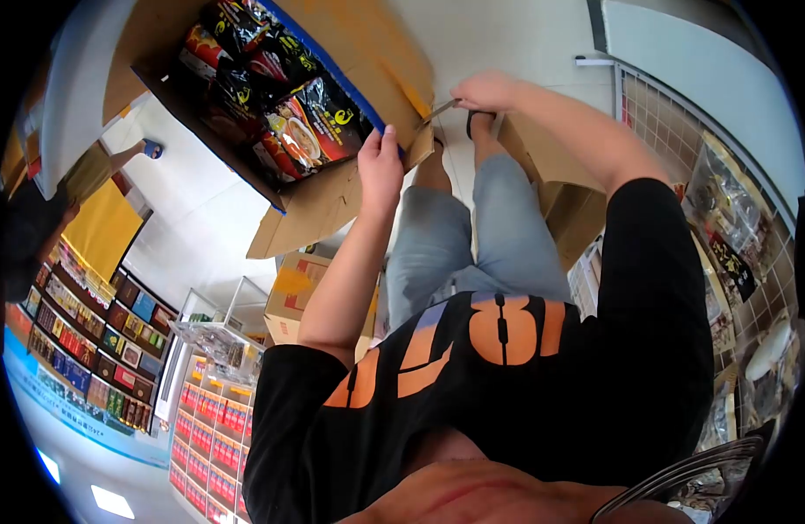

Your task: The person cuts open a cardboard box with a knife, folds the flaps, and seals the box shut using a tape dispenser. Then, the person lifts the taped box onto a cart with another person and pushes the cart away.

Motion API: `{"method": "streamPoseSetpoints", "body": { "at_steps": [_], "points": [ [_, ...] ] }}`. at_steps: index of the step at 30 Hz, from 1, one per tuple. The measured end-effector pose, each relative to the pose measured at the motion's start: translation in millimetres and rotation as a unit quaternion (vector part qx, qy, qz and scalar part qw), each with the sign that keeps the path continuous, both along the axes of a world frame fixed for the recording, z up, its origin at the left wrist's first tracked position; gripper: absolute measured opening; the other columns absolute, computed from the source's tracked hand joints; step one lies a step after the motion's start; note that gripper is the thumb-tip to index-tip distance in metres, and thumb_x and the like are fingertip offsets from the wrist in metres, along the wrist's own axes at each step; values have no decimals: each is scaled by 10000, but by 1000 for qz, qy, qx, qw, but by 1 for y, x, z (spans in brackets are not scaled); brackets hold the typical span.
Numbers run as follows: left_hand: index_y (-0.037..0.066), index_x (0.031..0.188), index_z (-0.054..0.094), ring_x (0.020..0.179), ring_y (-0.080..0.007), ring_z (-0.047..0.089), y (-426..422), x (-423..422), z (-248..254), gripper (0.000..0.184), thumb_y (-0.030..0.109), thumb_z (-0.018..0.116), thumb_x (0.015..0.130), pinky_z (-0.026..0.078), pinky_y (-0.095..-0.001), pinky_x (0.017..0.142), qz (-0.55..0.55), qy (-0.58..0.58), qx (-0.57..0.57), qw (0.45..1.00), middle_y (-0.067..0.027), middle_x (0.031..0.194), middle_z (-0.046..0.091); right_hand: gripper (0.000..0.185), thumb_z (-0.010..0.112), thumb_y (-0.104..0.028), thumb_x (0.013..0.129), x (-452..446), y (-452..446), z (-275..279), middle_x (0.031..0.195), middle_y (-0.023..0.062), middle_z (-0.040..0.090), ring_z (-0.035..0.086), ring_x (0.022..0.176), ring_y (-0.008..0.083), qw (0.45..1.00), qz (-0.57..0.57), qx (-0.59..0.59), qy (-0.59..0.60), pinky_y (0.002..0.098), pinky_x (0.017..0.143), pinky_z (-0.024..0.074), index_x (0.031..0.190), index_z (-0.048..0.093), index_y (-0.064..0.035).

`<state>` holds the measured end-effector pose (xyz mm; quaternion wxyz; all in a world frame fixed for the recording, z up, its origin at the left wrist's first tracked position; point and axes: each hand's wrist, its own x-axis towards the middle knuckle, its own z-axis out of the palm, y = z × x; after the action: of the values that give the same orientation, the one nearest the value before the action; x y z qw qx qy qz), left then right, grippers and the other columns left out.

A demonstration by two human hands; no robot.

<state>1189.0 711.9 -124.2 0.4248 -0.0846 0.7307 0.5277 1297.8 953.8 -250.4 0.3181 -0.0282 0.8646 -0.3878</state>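
- Pinching the box (310, 212) at its edge, the left hand (381, 170) sits near the blade (440, 110); a slip could nick it!
- Right hand (488, 91) clamps the blade's end; too deep, packets (310, 131) inside the box might split.

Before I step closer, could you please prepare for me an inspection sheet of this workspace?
Surface: pale tiled floor; what supports the open cardboard box cannot be seen.
Job's things: that box, with dark printed packets inside; a thin blade-like tool.
Clutter: printed carton near the left forearm; second brown box beside the right leg.
Hands: left hand grips the open box's edge; right hand holds the tool near its corner, contact unclear.
Cables: dark curved strands at lower right; whether they are cables, cannot tell.
Surroundings: stocked shelves and another person's leg at left; wire rack with plastic bags at right.
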Motion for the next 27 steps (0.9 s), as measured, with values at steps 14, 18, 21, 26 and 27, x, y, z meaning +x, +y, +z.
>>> {"method": "streamPoseSetpoints", "body": {
  "at_steps": [14, 18, 21, 26, 27],
  "points": [
    [-37, 1202, 675, 813, -115, 546, 31, 14, 9, 284, 180, 624, 1027, 463, -268, 737, -106, 31, -64, 992, -61, 895, 628, 149, 615, -273, 937, 32, -6, -81, 986, 80, 659, 654, 966, 327, 986, -6, -43, 162, 475, 767, 550, 989, 594, -134],
    [-43, 1211, 681, 824, -69, 528, 31, 22, 1, 306, 194, 646, 1020, 451, -236, 728, -68, 54, -45, 995, -3, 911, 623, 150, 618, -249, 920, 49, -7, -54, 979, 94, 653, 651, 951, 332, 976, -76, -85, 186, 441, 784, 536, 971, 603, -108],
    [-40, 1216, 686, 767, -43, 483, 33, 24, 13, 321, 217, 642, 1029, 413, -212, 683, -37, 18, -46, 998, 30, 903, 599, 141, 630, -217, 909, 52, -29, -56, 964, 104, 642, 652, 943, 328, 973, -107, -89, 186, 433, 767, 541, 965, 597, -92],
    [-20, 1234, 693, 748, -34, 447, 33, 28, 13, 307, 211, 623, 1043, 383, -204, 654, 0, 43, -42, 998, 48, 862, 579, 155, 641, -218, 900, 51, -51, -80, 964, 105, 633, 652, 944, 326, 975, -107, -90, 172, 431, 805, 553, 982, 596, -95],
    [-20, 1234, 693, 748, -34, 447, 33, 28, 12, 307, 211, 623, 1043, 383, -204, 654, -2, 46, -44, 998, 48, 862, 579, 155, 645, -218, 897, 50, -53, -85, 966, 105, 633, 653, 941, 323, 970, -116, -76, 198, 430, 803, 552, 979, 598, -95]
  ]
}}
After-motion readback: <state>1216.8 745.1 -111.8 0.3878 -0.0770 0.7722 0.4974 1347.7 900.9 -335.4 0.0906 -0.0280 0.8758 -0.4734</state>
